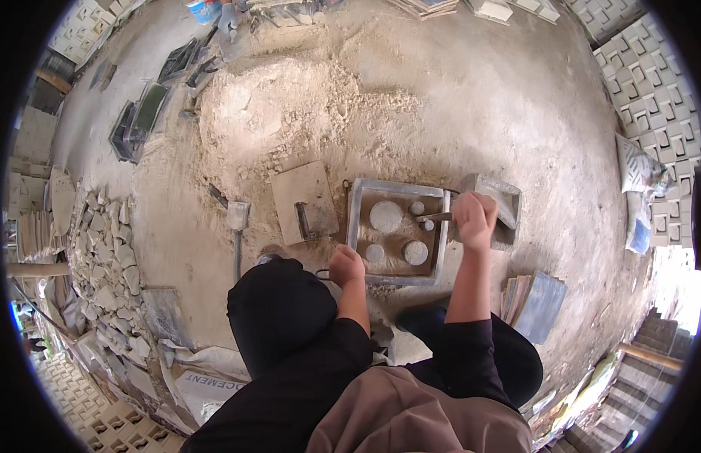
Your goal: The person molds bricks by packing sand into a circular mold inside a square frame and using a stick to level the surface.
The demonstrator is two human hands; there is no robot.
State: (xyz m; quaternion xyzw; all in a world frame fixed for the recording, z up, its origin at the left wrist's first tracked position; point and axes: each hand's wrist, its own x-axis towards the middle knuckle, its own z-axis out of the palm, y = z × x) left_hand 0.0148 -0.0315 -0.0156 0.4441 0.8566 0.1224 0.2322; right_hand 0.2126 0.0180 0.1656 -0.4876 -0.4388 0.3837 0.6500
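Observation:
A grey rectangular mould frame (354, 219) lies on the ground in front of me, with sandy material inside. Set in it are several round pieces, among them a large disc (386, 217), a medium one (415, 253) and a small one (417, 208). My right hand (475, 219) is closed over the frame's right side, gripping a narrow bar-like tool (437, 217) whose tip reaches the small round pieces. At the near left corner my left hand (346, 266) makes a fist; a thin dark curved rod (322, 273) shows beside it, but what the fingers hold is hidden.
Left of the frame are a square board (303, 202) with a dark bracket-like piece and a long-handled tool (238, 219). A grey trough (509, 204) stands right. Beyond lies a heap of pale powder (267, 113); stacked tiles (539, 306) and broken pieces (105, 257) flank me.

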